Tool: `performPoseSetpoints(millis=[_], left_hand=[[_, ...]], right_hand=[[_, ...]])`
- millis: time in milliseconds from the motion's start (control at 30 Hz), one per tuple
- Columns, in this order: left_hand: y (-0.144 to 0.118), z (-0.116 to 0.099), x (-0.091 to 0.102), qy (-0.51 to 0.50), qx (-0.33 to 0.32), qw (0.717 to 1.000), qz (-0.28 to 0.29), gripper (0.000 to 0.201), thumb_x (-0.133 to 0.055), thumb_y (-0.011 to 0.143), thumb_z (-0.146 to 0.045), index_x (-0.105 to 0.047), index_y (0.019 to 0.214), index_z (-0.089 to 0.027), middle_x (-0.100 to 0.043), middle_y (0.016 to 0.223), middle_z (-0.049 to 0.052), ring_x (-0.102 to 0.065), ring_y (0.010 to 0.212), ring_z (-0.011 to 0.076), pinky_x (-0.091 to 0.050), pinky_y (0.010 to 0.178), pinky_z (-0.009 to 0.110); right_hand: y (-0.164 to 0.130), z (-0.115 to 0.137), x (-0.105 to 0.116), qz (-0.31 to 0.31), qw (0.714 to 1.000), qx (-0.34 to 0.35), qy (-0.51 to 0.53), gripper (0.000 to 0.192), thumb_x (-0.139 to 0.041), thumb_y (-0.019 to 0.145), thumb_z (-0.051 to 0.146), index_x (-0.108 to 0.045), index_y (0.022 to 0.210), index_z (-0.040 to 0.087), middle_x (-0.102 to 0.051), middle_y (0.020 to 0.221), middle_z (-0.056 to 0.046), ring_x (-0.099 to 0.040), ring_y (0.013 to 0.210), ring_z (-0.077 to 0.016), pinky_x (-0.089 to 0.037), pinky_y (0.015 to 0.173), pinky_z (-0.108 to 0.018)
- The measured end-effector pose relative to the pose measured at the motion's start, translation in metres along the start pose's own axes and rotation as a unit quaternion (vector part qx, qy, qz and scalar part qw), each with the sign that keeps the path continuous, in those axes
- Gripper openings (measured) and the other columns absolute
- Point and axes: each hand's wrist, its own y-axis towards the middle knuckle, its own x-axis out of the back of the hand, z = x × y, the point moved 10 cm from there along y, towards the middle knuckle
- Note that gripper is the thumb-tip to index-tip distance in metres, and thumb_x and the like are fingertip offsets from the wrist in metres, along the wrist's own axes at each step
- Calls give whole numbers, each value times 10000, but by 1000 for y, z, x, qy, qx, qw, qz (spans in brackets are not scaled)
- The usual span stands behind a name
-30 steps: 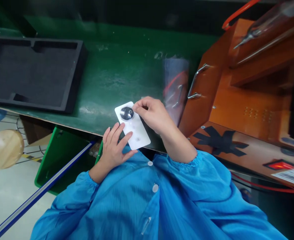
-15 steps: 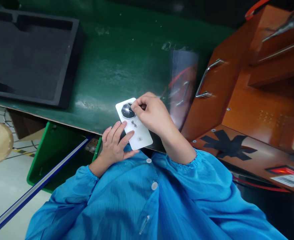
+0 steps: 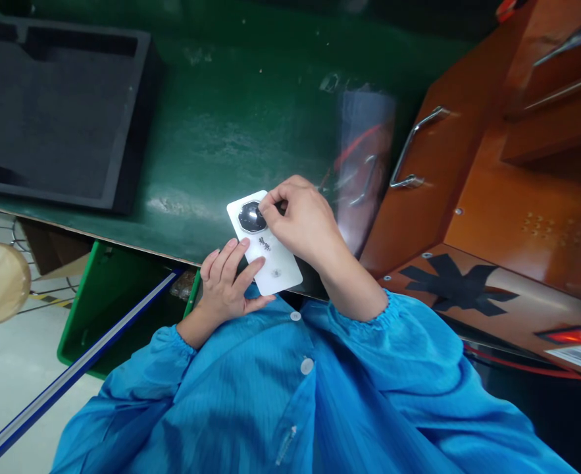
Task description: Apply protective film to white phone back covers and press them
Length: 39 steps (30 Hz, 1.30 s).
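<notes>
A white phone back cover (image 3: 281, 268), with dark lettering and a round black camera area (image 3: 251, 216), lies tilted at the bench's front edge. Whether a whole phone is under it, I cannot tell. My left hand (image 3: 227, 280) grips its lower left side, fingers along the edge and on the face. Over the upper right side, my right hand (image 3: 303, 217) has thumb and forefinger pinched at the rim of the camera area. Anything between those fingertips is too small or hidden to make out.
A black foam tray (image 3: 137, 112) stands at the left of the green bench (image 3: 231, 131). On the right are clear plastic film (image 3: 364, 151) and an orange machine (image 3: 468, 145) with a metal handle (image 3: 413, 141). Below the edge sit a green bin (image 3: 85, 316) and a wooden stool (image 3: 1, 283).
The camera view has shifted slightly, so the machine appears a little further right. Both hands keep almost the same place on the phone back cover.
</notes>
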Motion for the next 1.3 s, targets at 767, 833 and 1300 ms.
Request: performPoseSetpoints(millis=[767, 833, 1300], left_hand=[[-3, 1, -3, 17, 0, 1000, 11, 781, -609, 898, -821, -564, 1519, -350, -544, 1632, 84, -506, 1500, 348, -276, 1246, 491], [-5, 3, -5, 27, 2, 999, 21, 780, -605, 886, -840, -589, 1494, -352, -556, 1621, 81, -501, 1504, 351, -276, 1248, 494], [-3, 2, -2, 15, 1, 1000, 8, 782, -611, 898, -819, -565, 1523, -352, -538, 1639, 81, -508, 1499, 349, -285, 1241, 493]], right_hand=[[2, -2, -1, -13, 1000, -2, -13, 124, -621, 909, 195, -675, 799, 213, -676, 1036, -99, -636, 1026, -285, -510, 916, -454], [2, -2, -1, -17, 1000, 0, -16, 129, -618, 912, 198, -671, 796, 213, -673, 1034, -100, -634, 1016, -282, -511, 917, -453], [1, 1, 0, -20, 999, 0, -37, 136, -619, 923, 203, -687, 805, 206, -696, 1055, -112, -655, 1042, -297, -526, 914, -455]])
